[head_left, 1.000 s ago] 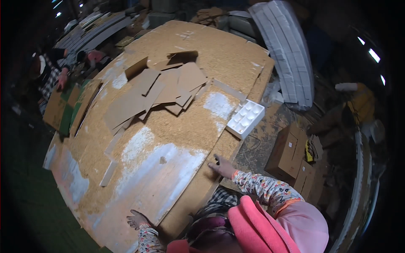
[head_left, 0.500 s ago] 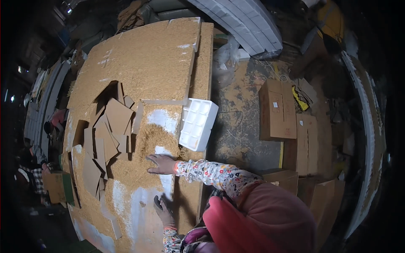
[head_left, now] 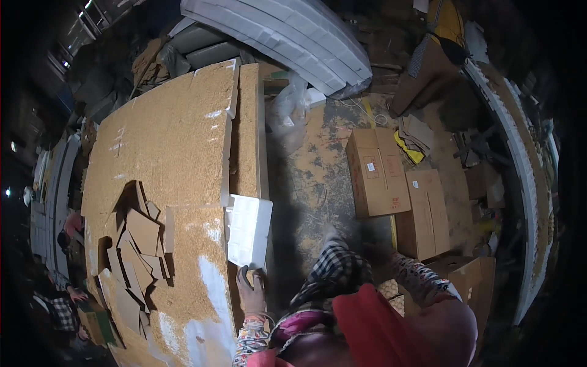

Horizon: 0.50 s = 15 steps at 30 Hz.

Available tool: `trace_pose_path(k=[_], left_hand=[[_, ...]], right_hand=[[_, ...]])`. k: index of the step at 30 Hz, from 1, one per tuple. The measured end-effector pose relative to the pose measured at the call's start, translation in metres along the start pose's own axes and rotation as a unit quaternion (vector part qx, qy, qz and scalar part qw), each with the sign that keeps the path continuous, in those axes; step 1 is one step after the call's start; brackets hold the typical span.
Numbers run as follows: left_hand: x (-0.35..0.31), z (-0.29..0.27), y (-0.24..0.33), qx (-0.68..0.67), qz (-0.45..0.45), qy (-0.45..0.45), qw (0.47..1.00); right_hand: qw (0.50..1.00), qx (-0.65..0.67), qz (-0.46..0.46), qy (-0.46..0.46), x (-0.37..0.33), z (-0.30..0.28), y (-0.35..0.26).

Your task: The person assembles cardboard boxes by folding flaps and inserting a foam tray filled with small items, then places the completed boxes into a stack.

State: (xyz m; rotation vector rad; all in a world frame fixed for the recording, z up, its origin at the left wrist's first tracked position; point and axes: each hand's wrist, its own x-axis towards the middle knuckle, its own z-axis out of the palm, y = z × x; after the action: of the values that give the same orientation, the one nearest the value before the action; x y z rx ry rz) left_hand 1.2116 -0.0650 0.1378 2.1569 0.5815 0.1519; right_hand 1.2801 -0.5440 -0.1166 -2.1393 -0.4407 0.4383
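My left hand (head_left: 251, 293), in a greyish glove with dark fingertips, is at the near end of a white foam tray (head_left: 255, 232). Its thumb and fingers are apart, the tips at or touching the tray's edge; I cannot tell whether they press on it. The tray rests on the right edge of a wide work surface (head_left: 165, 134) coated with tan, crumb-like material. Away to the right, my right hand (head_left: 380, 254) is reaching low beside an open cardboard box (head_left: 400, 301) that holds pale, lumpy pieces. That hand is dark and blurred, so its fingers cannot be made out.
Torn cardboard pieces (head_left: 140, 244) lie heaped on the left of the surface. Closed cardboard boxes (head_left: 376, 171) stand on the stained floor to the right. Long white blocks (head_left: 287, 37) are stacked at the back. At the far left, another person's hand (head_left: 76, 295) touches a box.
My right hand has left the crumbly surface and swung right toward the boxes. My left hand has come up to the tray's near end. The view has shifted to the right.
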Motion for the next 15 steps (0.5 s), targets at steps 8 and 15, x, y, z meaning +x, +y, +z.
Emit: trace_pose_path(k=[8,15], left_hand=[[0.166,0.095,0.071,0.063,0.027,0.049,0.996],[0.336,0.144,0.200,0.118,0.081,0.067,0.987]], right_hand=[[0.965,0.162,0.179,0.104,0.244,-0.136,-0.128],[0.992,0.085,0.090,-0.005,0.455,-0.224,-0.138]])
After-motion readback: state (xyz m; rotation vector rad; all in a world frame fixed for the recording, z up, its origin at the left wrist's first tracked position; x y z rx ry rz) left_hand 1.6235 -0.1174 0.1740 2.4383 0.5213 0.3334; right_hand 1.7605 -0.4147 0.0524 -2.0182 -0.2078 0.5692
